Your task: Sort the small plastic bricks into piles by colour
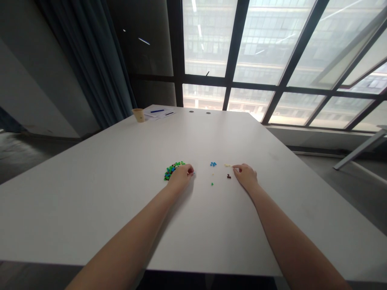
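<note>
- Steady both arms low over the broad, smooth white table (199, 225), without sweeping across any loose pieces
- Move the bare left hand (180, 174) from the wrist only, at the near right side of the heaped pile of small green, blue and dark blocks (168, 172), plastic by the look, with fingertips drawn together in a pinch; cannot tell whether grasping anything
- Use light pressure with the bare right hand (247, 176), index finger stretched out to the small pale yellow pieces (227, 165); cannot tell whether gripping or only touching
- Pick best from the pile's outer rim, partly hidden by the left hand, for least scatter
- Leave room around the little bright blue blocks (213, 164), loosely bunched between both hands
- Nudge the pale yellow pieces gently, to avoid flicking any away
- Hold the right thumb clear of the little dark brown blocks (229, 176), just left of the right hand
- Mind the small green block (212, 184), nearest the table's front edge
- Watch for the tiny yellow piece (213, 174) between blue and green, easily lost
</note>
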Demonstrator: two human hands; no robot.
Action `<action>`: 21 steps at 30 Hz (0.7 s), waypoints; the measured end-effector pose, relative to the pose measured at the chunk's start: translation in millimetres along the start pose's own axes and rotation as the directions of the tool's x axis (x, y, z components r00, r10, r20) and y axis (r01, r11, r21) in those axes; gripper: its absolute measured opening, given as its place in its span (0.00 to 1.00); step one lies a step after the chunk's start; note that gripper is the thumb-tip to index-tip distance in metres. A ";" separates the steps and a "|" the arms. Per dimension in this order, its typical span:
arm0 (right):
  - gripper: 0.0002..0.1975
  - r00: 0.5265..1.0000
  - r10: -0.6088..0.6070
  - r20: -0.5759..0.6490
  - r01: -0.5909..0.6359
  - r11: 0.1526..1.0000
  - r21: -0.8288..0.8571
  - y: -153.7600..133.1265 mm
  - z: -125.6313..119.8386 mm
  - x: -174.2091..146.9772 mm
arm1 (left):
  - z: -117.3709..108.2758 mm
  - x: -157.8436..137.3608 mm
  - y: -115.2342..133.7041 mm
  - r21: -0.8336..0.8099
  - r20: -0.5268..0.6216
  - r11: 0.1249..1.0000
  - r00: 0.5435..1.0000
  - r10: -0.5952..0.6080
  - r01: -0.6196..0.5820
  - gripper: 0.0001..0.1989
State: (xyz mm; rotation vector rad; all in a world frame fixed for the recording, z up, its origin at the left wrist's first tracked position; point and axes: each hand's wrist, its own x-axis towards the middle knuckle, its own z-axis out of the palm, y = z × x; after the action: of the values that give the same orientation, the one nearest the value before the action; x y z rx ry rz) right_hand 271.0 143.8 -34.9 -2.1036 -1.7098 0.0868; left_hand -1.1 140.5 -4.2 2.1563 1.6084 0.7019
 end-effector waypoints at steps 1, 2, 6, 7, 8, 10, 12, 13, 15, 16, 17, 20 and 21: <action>0.12 1.000 -0.011 -0.018 0.011 1.000 0.016 -1.3 -1.0 -0.8 | 1.6 0.0 1.3 -0.076 0.020 0.997 0.999 0.031 -0.029 0.04; 0.12 0.999 -0.027 -0.045 0.028 0.999 0.039 -3.2 -2.7 -2.2 | 3.3 -0.4 3.3 -0.158 0.037 0.986 0.998 0.059 -0.053 0.04; 0.11 0.953 -0.256 -0.163 0.289 0.929 0.231 -22.4 -15.3 -17.0 | 8.3 -6.2 17.9 -0.438 0.043 0.895 0.992 0.118 -0.088 0.06; 0.11 0.919 -0.347 -0.186 0.389 0.873 0.293 -29.8 -18.9 -22.9 | 8.6 -8.5 22.5 -0.469 0.039 0.878 0.992 0.123 -0.091 0.06; 0.10 0.881 -0.426 -0.204 0.472 0.810 0.348 -37.8 -22.2 -29.1 | 8.2 -10.7 27.1 -0.482 0.035 0.871 0.991 0.126 -0.094 0.06; 0.09 0.824 -0.517 -0.231 0.564 0.713 0.417 -53.0 -27.4 -41.2 | 6.2 -14.6 34.9 -0.474 0.024 0.875 0.991 0.129 -0.102 0.04; 0.07 0.794 -0.557 -0.245 0.603 0.666 0.439 -64.1 -30.1 -50.4 | 3.5 -17.4 40.0 -0.455 0.016 0.883 0.990 0.138 -0.115 0.04; 0.07 0.787 -0.563 -0.250 0.611 0.657 0.442 -67.5 -30.6 -53.4 | 2.3 -18.2 41.4 -0.448 0.013 0.885 0.989 0.146 -0.125 0.03; 0.06 0.787 -0.558 -0.265 0.613 0.653 0.445 -70.1 -30.7 -56.1 | 0.9 -18.9 42.3 -0.440 0.006 0.886 0.986 0.164 -0.145 0.03; 0.06 0.791 -0.548 -0.272 0.608 0.656 0.447 -69.9 -30.5 -56.2 | 0.7 -18.9 42.1 -0.437 0.000 0.886 0.985 0.172 -0.154 0.03; 0.07 0.796 -0.538 -0.277 0.602 0.659 0.451 -69.3 -30.3 -55.9 | 0.8 -18.8 41.7 -0.434 -0.007 0.886 0.984 0.178 -0.163 0.03; 0.06 0.805 -0.523 -0.281 0.591 0.661 0.462 -67.5 -30.3 -54.9 | 1.9 -18.6 40.7 -0.422 -0.011 0.889 0.982 0.189 -0.176 0.03; 0.06 0.803 -0.526 -0.281 0.593 0.658 0.464 -67.6 -30.4 -55.0 | 2.3 -18.7 40.7 -0.420 -0.008 0.890 0.981 0.191 -0.177 0.03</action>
State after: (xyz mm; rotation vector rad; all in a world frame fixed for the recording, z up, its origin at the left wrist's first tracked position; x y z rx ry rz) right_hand 205.0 93.2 5.3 -1.0924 -1.9072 0.2141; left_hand 27.7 110.9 13.4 1.9964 1.1136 0.9646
